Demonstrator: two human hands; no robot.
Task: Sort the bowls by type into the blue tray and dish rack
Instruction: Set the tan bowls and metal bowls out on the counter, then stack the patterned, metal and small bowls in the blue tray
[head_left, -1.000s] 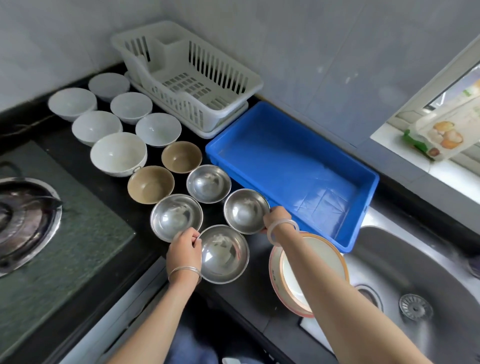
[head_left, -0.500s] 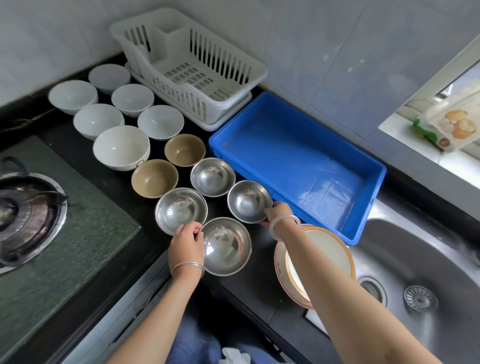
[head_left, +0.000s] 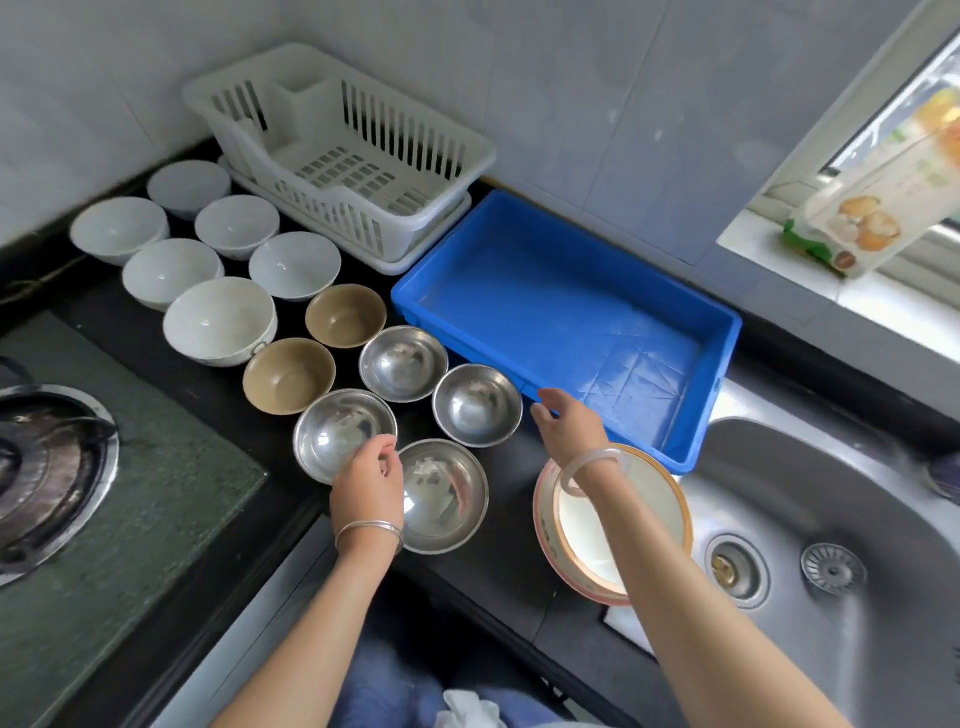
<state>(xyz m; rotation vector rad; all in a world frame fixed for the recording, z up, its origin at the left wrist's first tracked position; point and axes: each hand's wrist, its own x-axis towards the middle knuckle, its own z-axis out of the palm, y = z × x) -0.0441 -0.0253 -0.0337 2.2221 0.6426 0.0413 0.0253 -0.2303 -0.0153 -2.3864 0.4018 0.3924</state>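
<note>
Right hand has let go of the steel bowl it was touching and now hovers just right of it, fingers loosely spread and holding nothing, over the near-left corner of the blue tray. Left hand stays low with its fingers curled over the gap between the near-left steel bowl and the nearest steel bowl; whether it pinches a rim I cannot tell. A fourth steel bowl sits just beyond these. All four rest on the black tabletop, left of the tray. Two brown bowls stand farther left, and six white bowls are grouped at the far left. The white dish rack stands against the far wall, touching the tray's far-left corner. An orange-rimmed plate lies under the right forearm, beside the sink.
</note>
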